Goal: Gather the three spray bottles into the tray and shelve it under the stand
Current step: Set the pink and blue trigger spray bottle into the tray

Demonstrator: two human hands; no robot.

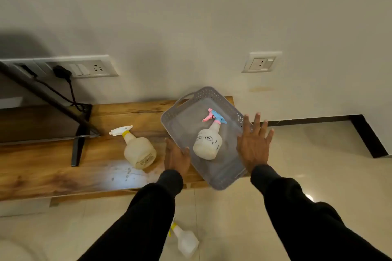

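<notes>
Where the cream wall [191,17] meets the pale tiled floor [318,154], a low wooden stand [53,171] is seen, its tabletop carrying a dark television [31,125] at the left and a grey perforated tray [220,167] at the right end, set askew with its near corner past the front edge. Two black sleeves [297,207] are extended toward the tray. The left hand [176,158] is laid against the tray's left rim, thumb over the edge; whether its grip is closed on the rim cannot be told. The right hand [253,144] is held at the tray's right side with fingers spread apart, nothing clasped. One spray bottle with a pink and blue trigger [209,141] is lying inside the tray. A second bottle with a white and yellow trigger [137,149] is lying on the tabletop just left of the tray. A third bottle [186,239] is lying on the floor between the sleeves. Two socket plates [262,62] are mounted on the wall.
</notes>
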